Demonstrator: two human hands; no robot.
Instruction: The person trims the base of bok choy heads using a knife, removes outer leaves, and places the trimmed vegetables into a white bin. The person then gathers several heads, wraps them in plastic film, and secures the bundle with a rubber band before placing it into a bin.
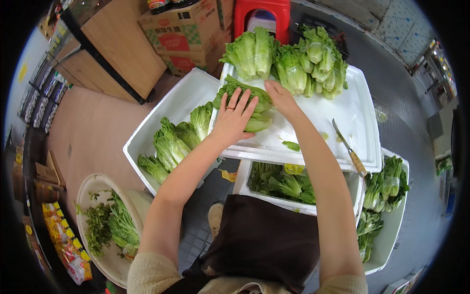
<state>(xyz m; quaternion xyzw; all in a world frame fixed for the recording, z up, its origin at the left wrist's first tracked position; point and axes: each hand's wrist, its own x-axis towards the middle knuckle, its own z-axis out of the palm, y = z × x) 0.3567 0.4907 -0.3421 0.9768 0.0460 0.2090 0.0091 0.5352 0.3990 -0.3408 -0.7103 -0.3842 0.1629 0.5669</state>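
A bundle of romaine-type lettuce (259,123) lies on an upturned white foam lid (330,110). My left hand (237,115) presses on its leaves with fingers spread, a ring on one finger. At the bundle's right end, my right hand (282,97) is cupped against the leaves; its inner fingers are partly hidden. Behind my hands stand wrapped lettuce bundles, one at left (253,55) and several grouped at right (315,62). A knife (349,147) with a wooden handle lies at the lid's right side. One loose leaf (291,145) lies near my right forearm.
Left of the lid, a white foam box (147,128) holds lettuce heads (170,143). Below sits another foam box of greens (290,185), and at right a box of wrapped greens (391,176). A round tub (86,187), cardboard cartons (180,33) and a red stool (281,18) stand around.
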